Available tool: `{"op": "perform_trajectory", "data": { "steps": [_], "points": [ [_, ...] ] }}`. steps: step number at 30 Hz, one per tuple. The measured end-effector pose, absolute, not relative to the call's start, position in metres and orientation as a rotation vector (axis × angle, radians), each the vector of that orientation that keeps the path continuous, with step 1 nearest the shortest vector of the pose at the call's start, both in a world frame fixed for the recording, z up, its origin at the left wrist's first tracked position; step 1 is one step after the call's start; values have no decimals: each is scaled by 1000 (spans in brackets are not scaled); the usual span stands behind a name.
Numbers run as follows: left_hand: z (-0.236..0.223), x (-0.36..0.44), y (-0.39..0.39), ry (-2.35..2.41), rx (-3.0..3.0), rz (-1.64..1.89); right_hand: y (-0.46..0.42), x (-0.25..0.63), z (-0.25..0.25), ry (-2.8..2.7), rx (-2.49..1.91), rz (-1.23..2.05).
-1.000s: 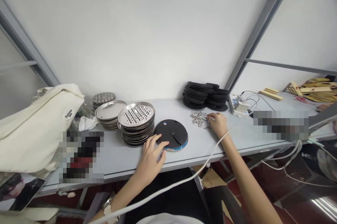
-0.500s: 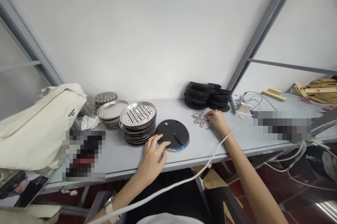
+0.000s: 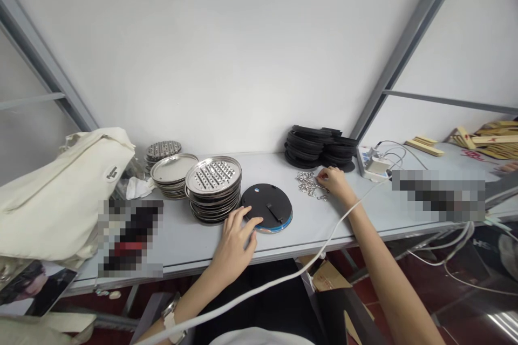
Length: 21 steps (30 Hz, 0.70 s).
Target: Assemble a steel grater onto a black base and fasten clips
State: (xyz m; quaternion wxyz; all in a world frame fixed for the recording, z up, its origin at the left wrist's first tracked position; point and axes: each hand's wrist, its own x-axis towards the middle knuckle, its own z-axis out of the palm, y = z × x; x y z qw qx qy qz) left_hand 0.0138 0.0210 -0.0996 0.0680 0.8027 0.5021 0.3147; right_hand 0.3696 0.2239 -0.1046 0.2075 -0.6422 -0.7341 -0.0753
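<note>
My left hand (image 3: 237,239) rests at the near left edge of a round black disc (image 3: 259,204), its fingers spread and the tips touching it. The disc lies flat, with a raised black tab on top and a blue rim showing below at the right. My right hand (image 3: 334,185) reaches into a small pile of shiny metal pieces (image 3: 306,184), which look like little hooks or rings. Its thumb and fingertips are pinched together at the pile's right side; what they grip is hidden. Left of the disc stands a stack of round metal grater plates (image 3: 214,177).
Plain metal discs (image 3: 174,168) and more grater plates (image 3: 163,149) are stacked further left. Black rings (image 3: 307,145) are piled at the back wall. A power strip (image 3: 374,169) with plugs stands right. A white cable (image 3: 271,283) crosses in front of me. A cream bag (image 3: 68,194) lies left.
The view has shifted very slightly. My left hand stays on the disc, and my right hand stays pinched at the metal pieces.
</note>
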Motion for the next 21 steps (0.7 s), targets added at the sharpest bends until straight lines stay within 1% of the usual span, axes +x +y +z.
{"op": "perform_trajectory", "data": {
  "steps": [6,11,17,18,21],
  "points": [
    [-100,13,21,1507,2417,927,223,368,-103,-2048,-1762,-167],
    [-101,14,21,1518,2415,943,228,363,-90,-2036,-1758,-110],
    [-100,14,20,1525,2422,942,201,335,-65,-1896,-1553,-65],
    [-100,14,20,1526,2421,938,191,324,-62,-1765,-1386,144],
    [-98,14,19,1532,2413,930,161,287,-56,-1493,-963,935]
  ]
}}
